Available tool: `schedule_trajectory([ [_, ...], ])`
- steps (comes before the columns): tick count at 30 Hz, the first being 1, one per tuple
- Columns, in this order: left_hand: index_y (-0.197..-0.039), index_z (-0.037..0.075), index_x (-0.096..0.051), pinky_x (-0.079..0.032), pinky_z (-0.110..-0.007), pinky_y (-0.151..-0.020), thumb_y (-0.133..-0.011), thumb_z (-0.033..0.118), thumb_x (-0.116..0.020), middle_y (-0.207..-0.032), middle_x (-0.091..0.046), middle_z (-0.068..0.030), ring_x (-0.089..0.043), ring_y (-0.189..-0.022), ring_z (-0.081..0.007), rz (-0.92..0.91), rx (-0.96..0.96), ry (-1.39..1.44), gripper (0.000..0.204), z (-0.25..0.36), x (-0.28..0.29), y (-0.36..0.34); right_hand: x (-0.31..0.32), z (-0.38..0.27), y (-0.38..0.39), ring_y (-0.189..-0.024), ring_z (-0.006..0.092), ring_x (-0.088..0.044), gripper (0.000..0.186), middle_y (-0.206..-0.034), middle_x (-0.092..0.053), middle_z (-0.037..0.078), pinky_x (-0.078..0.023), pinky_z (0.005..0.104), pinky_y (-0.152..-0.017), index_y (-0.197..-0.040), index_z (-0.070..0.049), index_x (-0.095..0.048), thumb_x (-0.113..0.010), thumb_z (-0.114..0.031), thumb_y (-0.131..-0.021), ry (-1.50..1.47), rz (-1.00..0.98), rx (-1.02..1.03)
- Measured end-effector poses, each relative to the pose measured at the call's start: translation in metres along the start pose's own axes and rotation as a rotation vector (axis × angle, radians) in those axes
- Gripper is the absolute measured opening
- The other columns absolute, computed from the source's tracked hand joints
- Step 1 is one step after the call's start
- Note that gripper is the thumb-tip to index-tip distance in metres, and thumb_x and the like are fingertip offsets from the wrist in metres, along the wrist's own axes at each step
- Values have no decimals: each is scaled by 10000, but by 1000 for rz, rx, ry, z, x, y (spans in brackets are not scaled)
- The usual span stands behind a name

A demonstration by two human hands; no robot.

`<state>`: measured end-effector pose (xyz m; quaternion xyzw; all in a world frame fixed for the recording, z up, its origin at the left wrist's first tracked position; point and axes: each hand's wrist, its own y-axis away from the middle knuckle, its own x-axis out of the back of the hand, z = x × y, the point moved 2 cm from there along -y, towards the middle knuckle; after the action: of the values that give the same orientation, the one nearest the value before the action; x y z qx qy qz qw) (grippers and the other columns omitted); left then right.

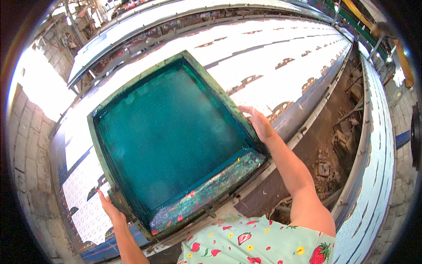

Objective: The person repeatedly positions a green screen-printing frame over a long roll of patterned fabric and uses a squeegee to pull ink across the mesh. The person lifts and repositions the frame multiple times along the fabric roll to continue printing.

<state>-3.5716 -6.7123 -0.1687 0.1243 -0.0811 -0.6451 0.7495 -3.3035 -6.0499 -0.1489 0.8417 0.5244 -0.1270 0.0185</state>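
A wooden-framed printing screen [171, 132] with a dark green mesh fills the middle of the view, turned at an angle over a long table. Its worn frame is smeared with green, and the wide near border carries red and yellow paint spots. My right hand [261, 125] grips the right side of the frame, fingers bent at its outer edge. Beside the lower left side of the frame is my left hand [112, 211], fingers stretched out. Whether its palm presses the wood cannot be made out. White printed sheets [90, 202] with dark cut-out shapes lie under and around the screen.
The long table [299, 119] stretches away to the far right with rows of pale sheets. A second sheet-covered table [373, 167] runs along the right, past a debris-strewn gap [325, 163]. Another table [132, 22] stands behind. A block wall [28, 145] is at left.
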Motion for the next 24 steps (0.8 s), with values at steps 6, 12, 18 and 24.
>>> schedule_trajectory([
  [6,-1701,-56,-420,-293,-424,-1311,-1066,739,-592,-1697,-476,-208,-430,-1567,-299,136,21,-29,1032,-9,-29,34,38,-9,-11,-1394,294,-612,753,-1590,-622,175,-463,462,-1206,-1607,23,-567,-476,-562,-1141,-41,-48,-14],
  [12,-1548,-49,-593,-437,-403,-1194,-1108,655,-595,-1476,-656,-144,-606,-1341,-239,-4,-30,8,830,-16,-57,44,70,-6,-15,-1467,288,-535,793,-1666,-564,152,-367,467,-1261,-1617,16,-555,-490,-599,-1121,-70,-47,-39],
  [18,-1534,-60,-604,-437,-407,-1202,-1111,648,-596,-1468,-670,-152,-616,-1356,-246,40,-67,-29,825,-19,-75,48,97,7,-20,-1458,289,-567,606,-1611,-612,142,-418,455,-1264,-1599,10,-580,-545,-404,-1157,-22,-26,-20],
  [24,-1476,-58,-650,-528,-396,-1113,-1114,641,-594,-1375,-723,-166,-694,-1245,-268,36,-27,-57,790,-34,-67,39,44,-35,14,-1449,364,-589,521,-1524,-656,187,-454,482,-1241,-1514,-125,-689,-790,-274,-1026,932,-32,269],
])
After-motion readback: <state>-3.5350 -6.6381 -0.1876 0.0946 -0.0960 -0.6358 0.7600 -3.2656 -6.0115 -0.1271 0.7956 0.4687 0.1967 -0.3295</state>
